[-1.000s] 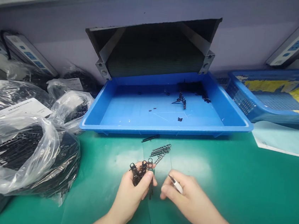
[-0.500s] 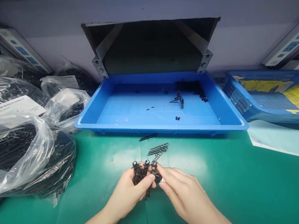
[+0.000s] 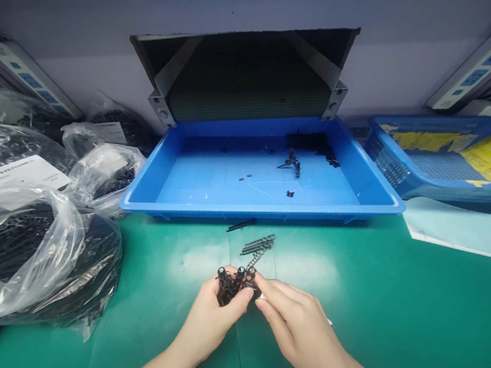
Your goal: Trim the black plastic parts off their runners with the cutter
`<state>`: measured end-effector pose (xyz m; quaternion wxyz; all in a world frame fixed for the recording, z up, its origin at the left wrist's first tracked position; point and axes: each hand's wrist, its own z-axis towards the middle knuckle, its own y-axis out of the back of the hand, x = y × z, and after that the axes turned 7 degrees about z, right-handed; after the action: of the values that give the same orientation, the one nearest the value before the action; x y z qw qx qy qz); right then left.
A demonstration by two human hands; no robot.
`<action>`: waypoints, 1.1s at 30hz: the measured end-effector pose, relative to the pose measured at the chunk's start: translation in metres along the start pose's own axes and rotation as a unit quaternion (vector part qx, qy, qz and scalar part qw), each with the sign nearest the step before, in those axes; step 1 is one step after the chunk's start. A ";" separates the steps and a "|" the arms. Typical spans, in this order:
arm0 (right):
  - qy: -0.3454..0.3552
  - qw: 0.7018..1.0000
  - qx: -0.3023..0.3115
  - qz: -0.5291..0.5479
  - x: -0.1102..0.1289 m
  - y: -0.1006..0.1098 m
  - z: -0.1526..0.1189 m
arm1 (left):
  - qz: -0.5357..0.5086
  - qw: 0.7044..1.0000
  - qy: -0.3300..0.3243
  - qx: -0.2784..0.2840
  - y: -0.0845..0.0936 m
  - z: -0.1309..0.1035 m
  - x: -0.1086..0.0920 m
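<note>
My left hand [image 3: 214, 318] is clenched around a cluster of small black plastic parts [image 3: 231, 282], thumb pressed across its side and the ringed tops poking out above my fingers. My right hand [image 3: 296, 324] meets it from the right, with the index finger and thumb pinched at the cluster's right edge; a thin pale tool [image 3: 328, 321] shows only as a sliver behind the knuckles, so I cannot tell how I am holding it. The cluster sits just above the green bench [image 3: 389, 316], in front of the blue tray [image 3: 264, 212], which has a few loose black bits scattered on its floor. A ladder-like black strip [image 3: 259, 246] lies on the bench between my hands and the tray, with a short black stick [image 3: 241, 226] just under the tray's front rim. To work well here, I judge the left hand should hold the cluster still and low over the bench, so a freed piece cannot bounce far, while the right pinches close to the joint and twists rather than pulls. Clear bags of black parts [image 3: 31, 255] crowd my left side, and a blue basket [image 3: 441, 158] sits well to the right, so my elbows should stay tucked in.
</note>
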<state>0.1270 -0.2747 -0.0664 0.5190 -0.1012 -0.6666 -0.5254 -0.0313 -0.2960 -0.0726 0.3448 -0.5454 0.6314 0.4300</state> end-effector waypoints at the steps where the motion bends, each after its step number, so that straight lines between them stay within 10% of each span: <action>1: -0.002 1.000 -0.002 0.003 0.001 -0.001 0.000 | -0.002 1.000 -0.001 0.002 0.000 0.001 0.001; 12: -0.048 0.999 -0.014 0.007 -0.005 -0.002 0.001 | 0.098 0.994 -0.043 -0.038 0.006 0.006 -0.002; 24: -0.266 0.955 -0.045 0.123 -0.020 0.024 0.019 | 0.473 0.873 -0.100 -0.071 -0.001 0.033 0.008; 33: -0.295 0.922 -0.012 0.250 -0.021 0.025 0.022 | 0.244 0.968 -0.041 0.038 0.002 0.009 -0.005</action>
<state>0.1408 -0.2376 -0.0662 0.4124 -0.4214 -0.7359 -0.3329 -0.0331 -0.2860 -0.0712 0.2752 -0.3433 0.7467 0.4989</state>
